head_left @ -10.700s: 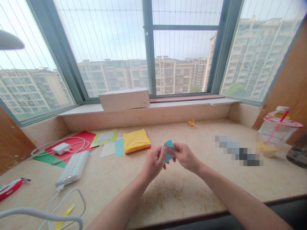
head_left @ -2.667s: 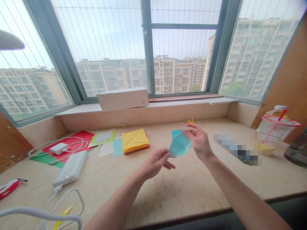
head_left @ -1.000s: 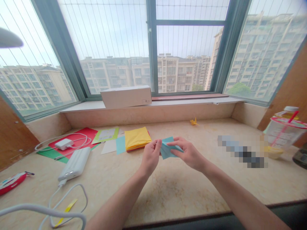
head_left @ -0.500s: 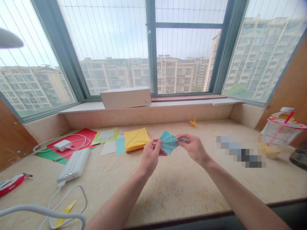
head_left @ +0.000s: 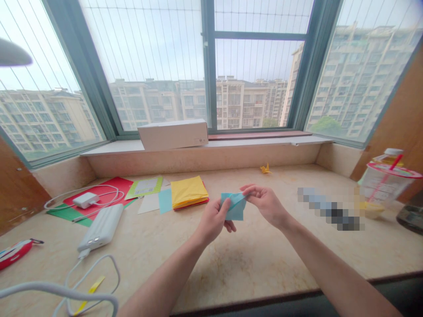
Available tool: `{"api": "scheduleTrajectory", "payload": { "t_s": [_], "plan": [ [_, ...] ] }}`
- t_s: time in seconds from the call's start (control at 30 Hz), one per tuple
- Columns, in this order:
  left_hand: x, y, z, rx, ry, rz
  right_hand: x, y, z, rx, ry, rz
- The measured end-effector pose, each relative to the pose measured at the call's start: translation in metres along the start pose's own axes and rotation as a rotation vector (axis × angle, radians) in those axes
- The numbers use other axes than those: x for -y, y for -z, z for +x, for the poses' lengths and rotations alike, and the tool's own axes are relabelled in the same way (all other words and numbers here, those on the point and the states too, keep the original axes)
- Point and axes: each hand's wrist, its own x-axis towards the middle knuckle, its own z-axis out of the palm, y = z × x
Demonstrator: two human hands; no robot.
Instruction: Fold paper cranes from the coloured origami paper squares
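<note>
Seemingly at the folding stage with the blue paper (head_left: 235, 212), held up over the counter (head_left: 251, 259), right of the yellow paper stack (head_left: 189, 193) and nearer than the yellow paper bird (head_left: 265, 168). Clamping its left side between thumb and fingers of the left hand (head_left: 213, 219), lower fingers loosely bent, and pinching its far right corner with right hand (head_left: 267, 203) fingertips nearly together. Probably calling next for a steady left grip, 1 aligned edge and a firm crease.
</note>
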Motion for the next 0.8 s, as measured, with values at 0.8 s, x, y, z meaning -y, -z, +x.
{"api": "scheduleTrajectory", "payload": {
  "t_s": [0.8],
  "plan": [
    [-0.003, -0.005, -0.003, -0.009, -0.097, -0.019, 0.0, -0.01, -0.005, -0.005, -0.019, 0.159]
  ]
}}
